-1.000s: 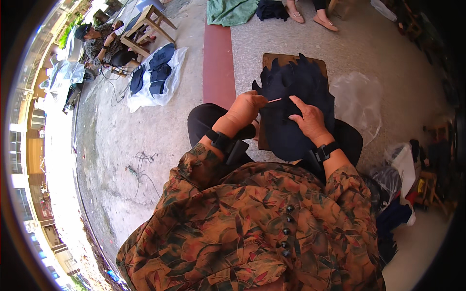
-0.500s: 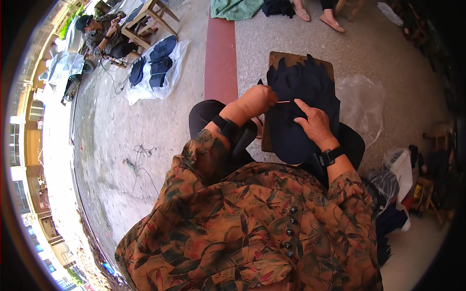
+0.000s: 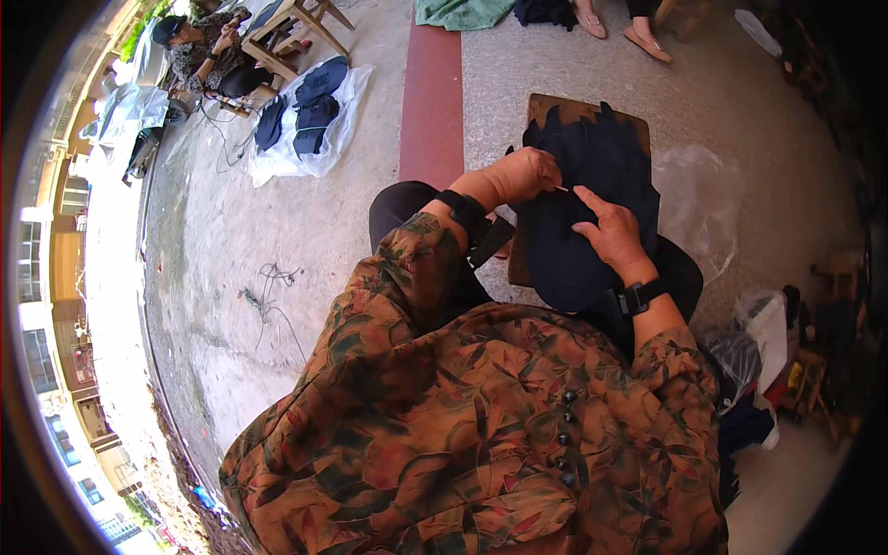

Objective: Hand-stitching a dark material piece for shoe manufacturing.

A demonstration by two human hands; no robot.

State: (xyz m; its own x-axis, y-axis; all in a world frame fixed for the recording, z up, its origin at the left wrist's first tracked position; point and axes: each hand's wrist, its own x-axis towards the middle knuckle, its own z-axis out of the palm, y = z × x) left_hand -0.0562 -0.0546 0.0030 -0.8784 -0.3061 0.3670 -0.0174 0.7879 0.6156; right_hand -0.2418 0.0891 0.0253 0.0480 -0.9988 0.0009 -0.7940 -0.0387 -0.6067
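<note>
Dark navy cloth pieces (image 3: pixel 578 264) with a jagged, pointed far edge lie on a small wooden stool (image 3: pixel 635 128) between my knees. My left hand (image 3: pixel 529 176) is closed round a thin, pale, stick-like tool (image 3: pixel 561 189). Only its short tip shows, pointing at the cloth near my right index finger; the rest is hidden in the fist. My right hand (image 3: pixel 612 233) rests on the cloth with index finger stretched out and thumb apart, holding nothing that I can see.
Clear plastic sheeting (image 3: pixel 703 208) lies right of the stool. Bags and dark cloth (image 3: pixel 745 407) sit at the lower right. Far left, a person (image 3: pixel 208 55) sits by a wooden stool (image 3: pixel 287 37), near dark cloth pieces (image 3: pixel 316 116) on white plastic. Tangled cord (image 3: pixel 268 291) lies on the floor.
My left hand has moved right, closer to my right index finger, and less of the stick-like tool shows. My right hand stays on the cloth. The whole view has shifted slightly.
</note>
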